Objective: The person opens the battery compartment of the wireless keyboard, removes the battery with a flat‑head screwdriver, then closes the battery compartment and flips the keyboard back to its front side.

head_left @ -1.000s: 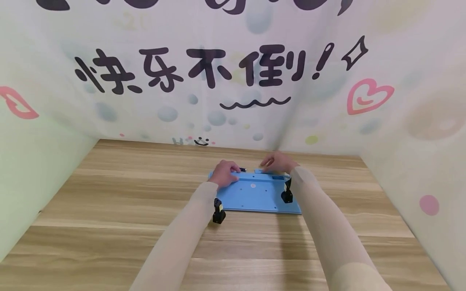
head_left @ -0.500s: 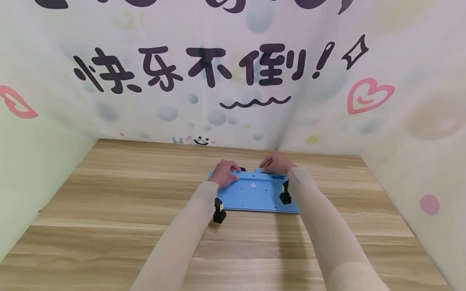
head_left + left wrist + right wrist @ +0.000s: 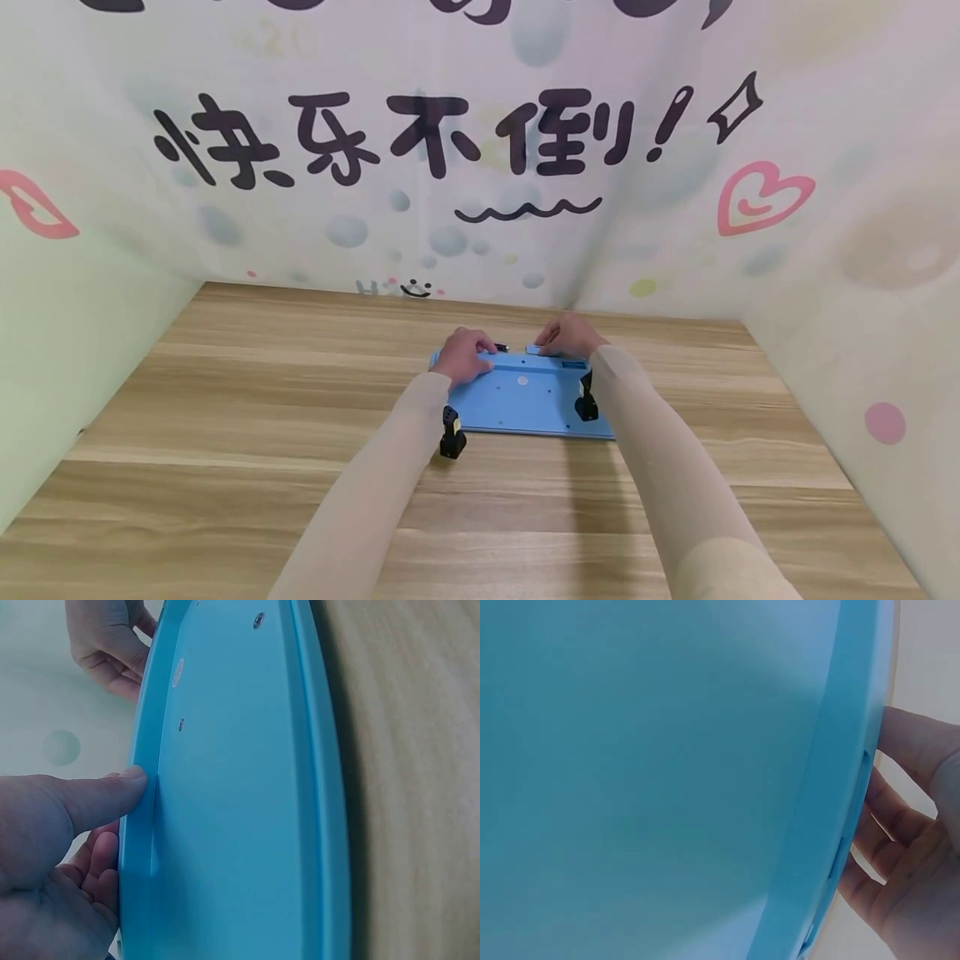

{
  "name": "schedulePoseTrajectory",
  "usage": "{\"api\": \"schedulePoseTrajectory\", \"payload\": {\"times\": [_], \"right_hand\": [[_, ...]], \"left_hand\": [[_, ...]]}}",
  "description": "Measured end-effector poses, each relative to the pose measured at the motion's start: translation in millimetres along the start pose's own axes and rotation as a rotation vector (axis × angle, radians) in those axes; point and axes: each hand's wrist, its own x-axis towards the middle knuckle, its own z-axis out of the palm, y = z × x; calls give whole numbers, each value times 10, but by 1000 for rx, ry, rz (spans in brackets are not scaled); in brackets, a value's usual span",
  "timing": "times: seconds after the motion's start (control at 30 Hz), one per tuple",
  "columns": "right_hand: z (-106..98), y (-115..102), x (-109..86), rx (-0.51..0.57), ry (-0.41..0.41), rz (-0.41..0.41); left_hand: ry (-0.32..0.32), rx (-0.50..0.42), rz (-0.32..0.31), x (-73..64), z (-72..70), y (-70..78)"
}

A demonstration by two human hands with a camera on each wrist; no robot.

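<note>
A blue keyboard (image 3: 517,404) lies underside up, showing screws, a round pale label and a raised ridge along its far side. My left hand (image 3: 462,358) grips the ridge at its left end; in the left wrist view the thumb (image 3: 112,796) presses the edge, with curled fingers behind it. Just past the far edge, my right hand (image 3: 572,335) has its fingertips on the end of a small flat blue cover (image 3: 532,350), pinching it. The right wrist view shows that hand's fingers (image 3: 885,844) behind the keyboard edge, and the cover is hidden there.
A dark slot (image 3: 574,364) is open in the ridge near the right hand. A small black object (image 3: 502,347) lies behind the keyboard by the left fingers. The wooden table (image 3: 262,467) meets a printed cloth wall (image 3: 360,258) at the back.
My right hand has shifted slightly left and its fingers have closed onto the small blue cover. The left hand and the keyboard stay in place.
</note>
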Motion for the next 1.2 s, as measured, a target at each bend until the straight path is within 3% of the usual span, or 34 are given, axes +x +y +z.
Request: {"api": "schedulePoseTrajectory", "payload": {"times": [0.53, 1.2], "right_hand": [[5, 41, -50, -23, 49, -56], [-186, -53, -215, -45, 58, -103]], "left_hand": [[17, 27, 13, -2, 27, -4], [10, 12, 11, 6, 36, -15]]}}
